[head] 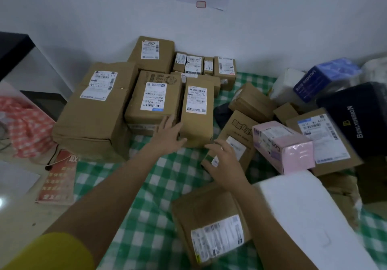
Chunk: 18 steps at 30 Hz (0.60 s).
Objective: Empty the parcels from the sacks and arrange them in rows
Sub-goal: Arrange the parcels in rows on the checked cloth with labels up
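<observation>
Brown cardboard parcels with white labels stand in rows against the wall on a green checked cloth. My left hand lies flat with straight fingers against the near left side of a tall narrow parcel in the front row. My right hand grips a small brown parcel with a white label, just in front of that tall parcel. A large flat parcel and a labelled box stand to the left.
Loose parcels pile up at the right: a pink box, a black box, a blue box, a white foam box. A brown padded envelope lies near me. A red booklet lies on the floor at left.
</observation>
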Tool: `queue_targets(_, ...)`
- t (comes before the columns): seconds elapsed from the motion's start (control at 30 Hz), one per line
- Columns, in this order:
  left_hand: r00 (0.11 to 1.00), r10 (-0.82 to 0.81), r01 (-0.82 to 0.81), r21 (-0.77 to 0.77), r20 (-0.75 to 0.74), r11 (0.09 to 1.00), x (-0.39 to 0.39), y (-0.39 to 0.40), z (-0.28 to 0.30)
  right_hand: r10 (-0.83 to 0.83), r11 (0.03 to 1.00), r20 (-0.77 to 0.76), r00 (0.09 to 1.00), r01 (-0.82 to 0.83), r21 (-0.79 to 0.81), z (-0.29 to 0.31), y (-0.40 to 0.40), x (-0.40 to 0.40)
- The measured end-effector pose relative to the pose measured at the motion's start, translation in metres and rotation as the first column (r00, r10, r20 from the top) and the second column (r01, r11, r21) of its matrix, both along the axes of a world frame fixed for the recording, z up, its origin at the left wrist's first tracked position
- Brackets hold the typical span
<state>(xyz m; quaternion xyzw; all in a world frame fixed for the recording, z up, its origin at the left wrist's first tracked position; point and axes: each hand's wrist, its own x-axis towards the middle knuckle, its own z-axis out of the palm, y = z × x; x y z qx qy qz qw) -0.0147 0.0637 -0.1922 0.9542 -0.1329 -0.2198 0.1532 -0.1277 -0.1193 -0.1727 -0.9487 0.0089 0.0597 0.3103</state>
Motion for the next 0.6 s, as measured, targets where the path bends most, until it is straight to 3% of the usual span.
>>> queue_targets(0.2,0.959,-0.061,0.018,-0.158,-0.278,0.987,-0.089,-0.013,0.014,-0.076,0.997,-0.080,0.994,0.078,0.022,-0.006,-0.012,-0.041)
queue_targets(0.4,0.843,-0.122,-0.012,-0.244,-0.525,0.970,-0.131,-0.018,0.014,-0.064,0.998,0.065,0.996,0.064,0.004,-0.013,-0.014,-0.070)
queue_targets(0.5,0.815,-0.094,-0.062,-0.247,-0.572,0.967,-0.141,-0.017,0.006,-0.060,0.998,0.104,0.993,0.064,-0.031,-0.017,-0.019,-0.079)
queue_targets(0.6,0.837,-0.023,-0.133,-0.243,-0.547,0.961,-0.153,-0.012,-0.002,-0.095,0.994,-0.001,0.995,0.095,-0.058,-0.022,-0.022,-0.090)
